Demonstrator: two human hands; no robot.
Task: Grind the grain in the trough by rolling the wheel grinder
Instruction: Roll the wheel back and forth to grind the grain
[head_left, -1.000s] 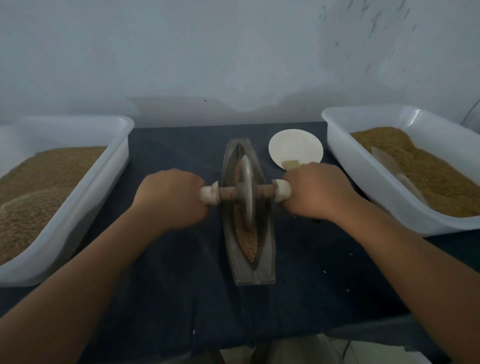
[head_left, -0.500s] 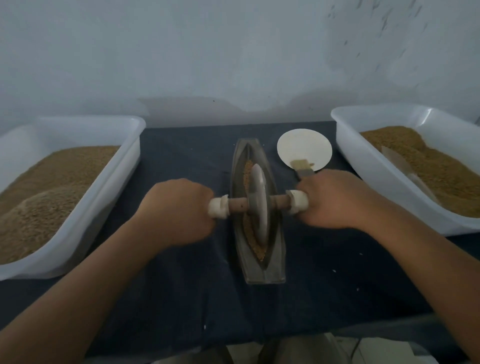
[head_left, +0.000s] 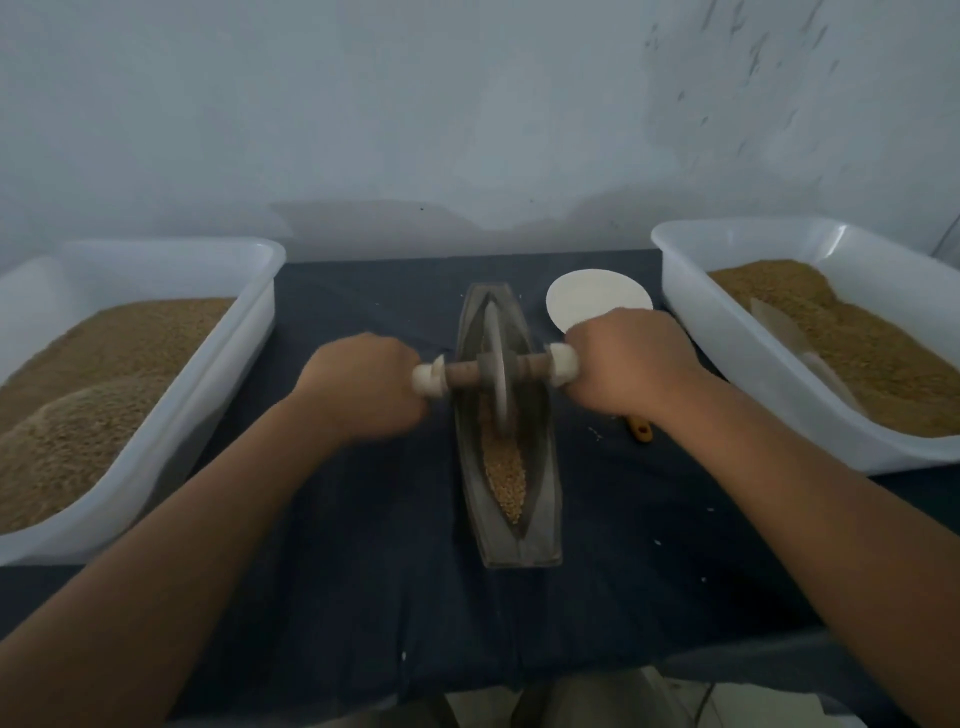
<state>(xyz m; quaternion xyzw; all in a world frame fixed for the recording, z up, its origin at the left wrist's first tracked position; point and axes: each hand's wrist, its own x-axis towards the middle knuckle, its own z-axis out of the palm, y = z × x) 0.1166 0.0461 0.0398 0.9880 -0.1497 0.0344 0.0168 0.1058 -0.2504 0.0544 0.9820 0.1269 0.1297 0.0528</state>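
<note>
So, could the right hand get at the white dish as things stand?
Probably yes, once it lets go: the right hand grips the wheel grinder by its handle, but the white dish lies just beyond its knuckles, with nothing between them.

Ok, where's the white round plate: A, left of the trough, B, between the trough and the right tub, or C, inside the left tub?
B: the white round plate lies on the cloth between the trough and the right tub, partly behind the right hand.
</note>
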